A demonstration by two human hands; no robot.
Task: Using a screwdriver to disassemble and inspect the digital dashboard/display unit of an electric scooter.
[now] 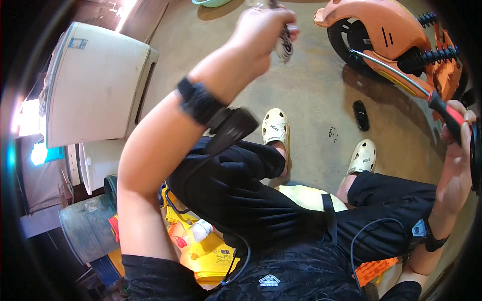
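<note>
My left hand (271, 30) is raised at the top centre, fingers wrapped round a dark metallic thing (285, 45) that is blurred and too unclear to name. My right hand (459, 130) grips a long-shafted screwdriver (447, 110) with a red and black handle, its shaft angled across the orange wheeled vehicle (386, 30). That vehicle shows a black tyre and black coil springs (437, 54). Below it on the concrete floor lies a small black oblong object (360, 115) beside small dark bits (332, 133).
A white appliance-like box (95, 85) stands at left, above a grey-blue drum (86, 231). Yellow cases or bags (201, 256) and an orange item (371, 271) lie around my seat. A pale green basin (211, 2) is at the top edge. My feet in cream clogs (275, 125) rest on the floor.
</note>
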